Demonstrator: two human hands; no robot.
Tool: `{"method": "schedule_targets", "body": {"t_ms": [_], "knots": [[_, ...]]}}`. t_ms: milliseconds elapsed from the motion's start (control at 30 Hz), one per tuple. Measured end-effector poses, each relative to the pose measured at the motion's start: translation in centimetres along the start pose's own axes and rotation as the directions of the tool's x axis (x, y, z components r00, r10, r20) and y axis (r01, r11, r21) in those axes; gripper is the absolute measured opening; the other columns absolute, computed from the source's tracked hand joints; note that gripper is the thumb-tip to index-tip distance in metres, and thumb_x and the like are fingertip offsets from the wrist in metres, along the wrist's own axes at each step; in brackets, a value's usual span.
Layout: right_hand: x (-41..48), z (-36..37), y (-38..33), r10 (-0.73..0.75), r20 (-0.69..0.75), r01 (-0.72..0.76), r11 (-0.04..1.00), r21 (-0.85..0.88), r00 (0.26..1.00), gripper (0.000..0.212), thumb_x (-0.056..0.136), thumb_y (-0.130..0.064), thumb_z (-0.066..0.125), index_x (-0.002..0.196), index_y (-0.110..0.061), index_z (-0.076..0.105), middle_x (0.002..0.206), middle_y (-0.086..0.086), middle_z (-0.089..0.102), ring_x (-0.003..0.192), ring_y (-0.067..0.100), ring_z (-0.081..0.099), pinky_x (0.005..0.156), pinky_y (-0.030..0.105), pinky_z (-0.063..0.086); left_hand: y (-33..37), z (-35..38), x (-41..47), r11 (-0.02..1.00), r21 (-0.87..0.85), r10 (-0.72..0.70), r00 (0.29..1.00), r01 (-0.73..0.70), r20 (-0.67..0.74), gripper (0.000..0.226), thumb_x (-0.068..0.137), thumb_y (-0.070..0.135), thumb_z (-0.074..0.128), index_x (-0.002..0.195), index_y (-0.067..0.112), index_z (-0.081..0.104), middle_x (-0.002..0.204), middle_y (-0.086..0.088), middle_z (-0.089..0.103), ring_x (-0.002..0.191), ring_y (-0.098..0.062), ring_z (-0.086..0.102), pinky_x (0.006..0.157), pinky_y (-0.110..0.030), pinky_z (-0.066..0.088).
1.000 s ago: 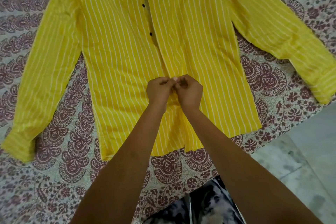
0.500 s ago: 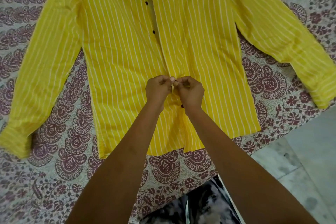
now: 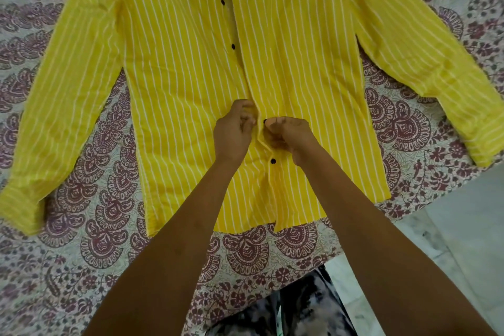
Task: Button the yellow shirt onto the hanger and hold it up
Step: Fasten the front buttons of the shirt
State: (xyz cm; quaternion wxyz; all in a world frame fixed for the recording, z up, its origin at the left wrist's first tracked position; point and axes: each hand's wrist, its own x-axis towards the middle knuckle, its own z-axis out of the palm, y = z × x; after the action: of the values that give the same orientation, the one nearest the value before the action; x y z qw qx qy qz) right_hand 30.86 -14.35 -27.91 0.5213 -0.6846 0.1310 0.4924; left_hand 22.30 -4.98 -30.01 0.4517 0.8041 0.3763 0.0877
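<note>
Left hand [image 3: 231,132]; right hand [image 3: 290,132] — on shirt [image 3: 177,63]

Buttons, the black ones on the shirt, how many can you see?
4 buttons: two higher up the shirt front, one peeking by the right hand, one just below it. More may hide past the top edge.

- View: my single wide-angle camera rides on the person's head, facing forward and steeply down.
- Range: near, at arm's reach; left hand [image 3: 231,132] and right hand [image 3: 294,136] sit just below frame centre.
- Coverage: yellow shirt [image 3: 177,63] fills the upper frame and runs past its top edge; patterned sheet [image 3: 81,226] and floor [image 3: 452,226] border it.
</note>
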Motion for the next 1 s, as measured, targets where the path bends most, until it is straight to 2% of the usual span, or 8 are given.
{"method": "schedule_targets", "body": {"t_ms": [100,233,333,433,567,733,833,1000], "knots": [[0.9,-0.1,0.1,-0.239,-0.174,0.175,0.932,-0.318,0.955,0.014,0.082,-0.008,0.057,0.079,-0.016,0.067,0.076,0.001,0.062,0.072,0.013,0.058,0.067,0.027,0.047,-1.1,-0.9,1.0,0.986,-0.067,-0.155,0.988,0.154,0.0,0.023,0.08,0.003,0.063,0.101,0.01,0.063,0.08,0.002,0.069,0.072,-0.007,0.066,0.072,-0.022,0.05],[1.3,0.7,-1.3,-0.471,-0.132,0.351,0.791,-0.502,0.872,0.021,0.082,-0.01,0.059,0.102,-0.013,0.065,0.095,0.004,0.066,0.076,0.014,0.057,0.072,0.032,0.048,-0.5,-1.8,3.2,0.99,-0.057,-0.132,0.989,0.128,-0.074,0.015,0.079,0.002,0.06,0.088,0.011,0.069,0.079,0.004,0.066,0.066,0.006,0.059,0.064,-0.005,0.043],[2.1,1.9,-2.3,-0.478,0.0,0.396,0.726,-0.562,0.878,0.045,0.075,-0.017,0.071,0.117,-0.014,0.055,0.112,0.008,0.061,0.09,0.02,0.059,0.078,0.038,0.049,0.6,-1.8,5.2,0.994,-0.054,-0.099,0.991,0.094,-0.089,0.016,0.081,0.001,0.059,0.088,0.01,0.07,0.086,0.002,0.068,0.077,-0.005,0.062,0.066,-0.008,0.044],[3.4,2.9,-2.8,-0.419,0.064,0.349,0.65,-0.675,0.906,0.066,0.071,-0.024,0.076,0.128,-0.016,0.044,0.126,0.01,0.048,0.112,0.023,0.053,0.087,0.043,0.049,1.3,-1.6,6.9,0.996,-0.032,-0.091,0.992,0.088,-0.087,0.018,0.082,0.0,0.056,0.09,0.009,0.07,0.09,-0.002,0.07,0.079,-0.006,0.06,0.068,-0.01,0.045],[4.6,3.7,-3.5,-0.482,0.061,0.334,0.503,-0.797,0.874,0.054,0.077,-0.014,0.063,0.127,-0.016,0.044,0.119,0.011,0.055,0.104,0.03,0.058,0.077,0.044,0.051,1.3,-1.7,8.0,0.99,-0.023,-0.138,0.988,0.136,-0.063,0.02,0.082,0.0,0.054,0.09,0.008,0.07,0.088,-0.007,0.071,0.077,-0.009,0.061,0.069,-0.018,0.047],[5.5,3.5,-4.3,-0.526,-0.052,0.305,0.568,-0.765,0.849,0.038,0.083,-0.016,0.05,0.122,-0.017,0.053,0.085,0.015,0.068,0.082,0.031,0.062,0.061,0.035,0.044,0.8,-1.3,7.9,0.985,0.039,-0.17,0.984,0.168,0.046,0.02,0.081,0.001,0.057,0.094,0.007,0.07,0.093,-0.011,0.072,0.088,-0.018,0.066,0.079,-0.023,0.049],[6.1,3.1,-4.5,-0.525,-0.065,0.309,0.592,-0.744,0.849,0.034,0.085,-0.017,0.049,0.116,-0.013,0.06,0.085,0.016,0.069,0.081,0.031,0.062,0.061,0.029,0.039,0.4,-0.8,7.9,0.982,0.072,-0.181,0.982,0.176,0.057,0.023,0.081,0.007,0.057,0.099,0.01,0.07,0.094,-0.01,0.073,0.092,-0.021,0.067,0.084,-0.036,0.053],[6.8,2.8,-4.4,-0.488,-0.071,0.347,0.709,-0.614,0.87,0.024,0.085,-0.012,0.051,0.103,-0.005,0.066,0.074,0.008,0.061,0.07,0.018,0.052,0.063,0.026,0.036,0.6,-0.2,8.2,0.944,0.309,-0.146,0.986,0.113,0.085,0.018,0.087,0.016,0.055,0.098,0.012,0.068,0.098,-0.012,0.069,0.094,-0.026,0.064,0.076,-0.041,0.051]]}}
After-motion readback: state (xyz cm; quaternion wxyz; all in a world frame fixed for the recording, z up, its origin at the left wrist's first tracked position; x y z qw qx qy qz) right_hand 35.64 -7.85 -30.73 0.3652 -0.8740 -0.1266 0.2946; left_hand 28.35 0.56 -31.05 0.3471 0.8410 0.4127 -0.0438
